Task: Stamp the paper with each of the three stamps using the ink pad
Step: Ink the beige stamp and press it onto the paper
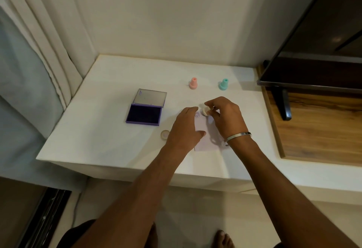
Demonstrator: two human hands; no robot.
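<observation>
The right hand (225, 117), a silver bangle (238, 136) at its wrist, has its grip pinched on a small cream stamp (205, 111) tilted over the far edge of the pale paper (205, 140) near the counter (117, 140) centre; the left hand (184, 130) lies flat with fingers spread on the sheet, holding nothing, beside a round purple imprint (197, 114). At 12 o'clock from the paper a pink stamp (193, 83) stands upright, a teal stamp (223, 84) at 1 o'clock; the purple ink pad (144, 114), lid raised, sits at 9 o'clock; a small round cap (165, 135) lies just beside the left hand.

Matt white counter (109, 140); glossy purple plastic ink pad (144, 114) with clear lid; smooth pastel plastic stamps (193, 83); thin paper (205, 141); polished metal bangle (238, 135); grained wood panel (313, 130).
</observation>
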